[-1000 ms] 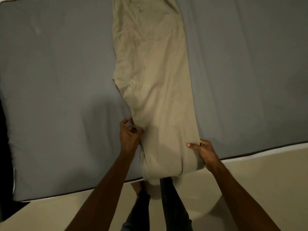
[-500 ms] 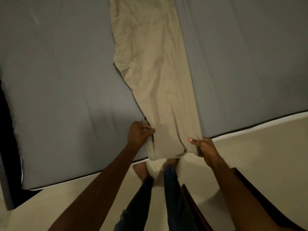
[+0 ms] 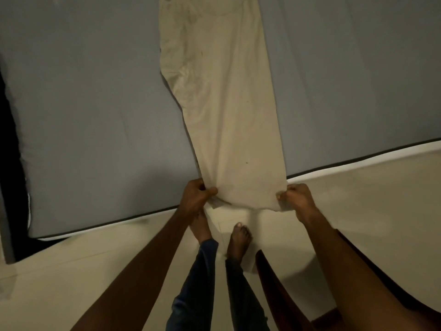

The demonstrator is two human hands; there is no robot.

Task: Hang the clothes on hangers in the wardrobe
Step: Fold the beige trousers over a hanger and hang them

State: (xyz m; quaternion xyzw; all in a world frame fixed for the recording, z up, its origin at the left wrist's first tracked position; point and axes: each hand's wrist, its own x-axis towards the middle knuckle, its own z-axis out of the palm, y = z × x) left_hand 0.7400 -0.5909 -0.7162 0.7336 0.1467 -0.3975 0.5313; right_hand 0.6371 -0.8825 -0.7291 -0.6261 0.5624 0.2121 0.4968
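Note:
A pair of beige trousers (image 3: 224, 96) lies folded lengthwise on the grey mattress (image 3: 95, 115), its hem end hanging past the mattress's near edge. My left hand (image 3: 195, 195) grips the left corner of the hem. My right hand (image 3: 297, 197) pinches the right corner, fingers curled round the cloth. The waist end runs out of view at the top. No hanger or wardrobe is in view.
The mattress lies on a pale floor (image 3: 358, 199), its near edge running diagonally across the view. My bare feet (image 3: 238, 240) stand just below the hem. A dark brown object (image 3: 281, 290) sits at the lower right. A dark gap (image 3: 9, 144) borders the mattress at left.
Both hands have pulled the trousers toward me, so the hem now hangs off the mattress edge. The hands moved from the leg's sides to the hem corners, and I stepped back.

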